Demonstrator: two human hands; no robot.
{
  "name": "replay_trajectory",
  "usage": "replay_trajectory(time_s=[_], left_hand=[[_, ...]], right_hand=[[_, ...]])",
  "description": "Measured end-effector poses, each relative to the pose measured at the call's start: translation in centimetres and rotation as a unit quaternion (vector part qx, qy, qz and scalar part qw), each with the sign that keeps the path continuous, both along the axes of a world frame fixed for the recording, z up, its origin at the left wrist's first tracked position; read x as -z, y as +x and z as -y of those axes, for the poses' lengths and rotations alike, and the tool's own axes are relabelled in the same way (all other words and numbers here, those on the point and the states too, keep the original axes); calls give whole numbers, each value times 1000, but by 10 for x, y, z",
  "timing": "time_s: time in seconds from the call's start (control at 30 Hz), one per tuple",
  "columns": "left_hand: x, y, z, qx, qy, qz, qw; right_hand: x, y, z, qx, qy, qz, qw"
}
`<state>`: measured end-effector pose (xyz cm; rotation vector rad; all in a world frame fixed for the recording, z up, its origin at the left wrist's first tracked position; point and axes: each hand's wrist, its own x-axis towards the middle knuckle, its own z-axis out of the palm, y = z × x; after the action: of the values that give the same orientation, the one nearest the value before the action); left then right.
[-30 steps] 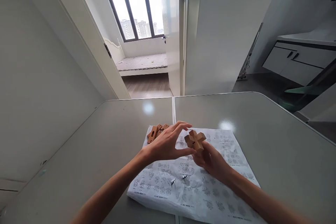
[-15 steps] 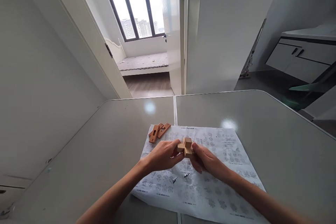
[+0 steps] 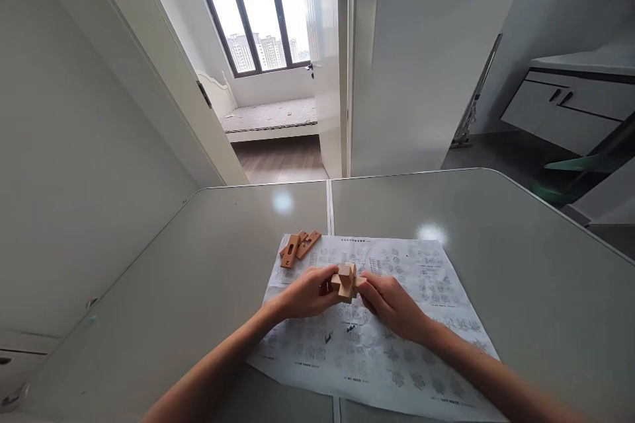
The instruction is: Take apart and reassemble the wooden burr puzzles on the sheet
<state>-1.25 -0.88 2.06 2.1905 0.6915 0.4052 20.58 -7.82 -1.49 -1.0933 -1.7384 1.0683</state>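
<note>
Between my hands is a light wooden burr puzzle (image 3: pixel 346 281), its square bars crossing each other, held just above the printed sheet. My left hand (image 3: pixel 308 291) grips it from the left, thumb and fingers closed around a bar end. On the other side my right hand (image 3: pixel 391 304) pinches the bar end that sticks out to the right. Below them lies the creased instruction sheet (image 3: pixel 367 370), covered in small diagrams. Several reddish-brown wooden pieces with slots (image 3: pixel 290 251) are piled at its far left corner, one marked 2.
The sheet lies on a glossy grey table (image 3: pixel 198 277) with a seam (image 3: pixel 330 208) down its middle. Two small dark marks or bits (image 3: pixel 328 337) show on the paper near my hands. Past the far edge are a doorway, a bed (image 3: pixel 272 115) and a window.
The burr puzzle has turned a little and shifted slightly left. My right hand has moved from the puzzle's side to the bar end on the right.
</note>
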Motion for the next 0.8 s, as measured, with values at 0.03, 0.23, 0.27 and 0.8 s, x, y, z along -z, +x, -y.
replay_trajectory(time_s=[0.03, 0.23, 0.27, 0.8], left_hand=[[1, 0, -1, 2, 11, -8, 1000], [3, 0, 4, -18, 37, -44, 998], [3, 0, 6, -19, 39, -44, 998], [-3, 2, 8, -32, -30, 3, 999]], right_hand=[[0, 0, 0, 6, 15, 20, 1000], [2, -1, 3, 36, 75, 92, 992], [1, -1, 3, 41, 81, 99, 991], [2, 3, 2, 61, 86, 97, 990]])
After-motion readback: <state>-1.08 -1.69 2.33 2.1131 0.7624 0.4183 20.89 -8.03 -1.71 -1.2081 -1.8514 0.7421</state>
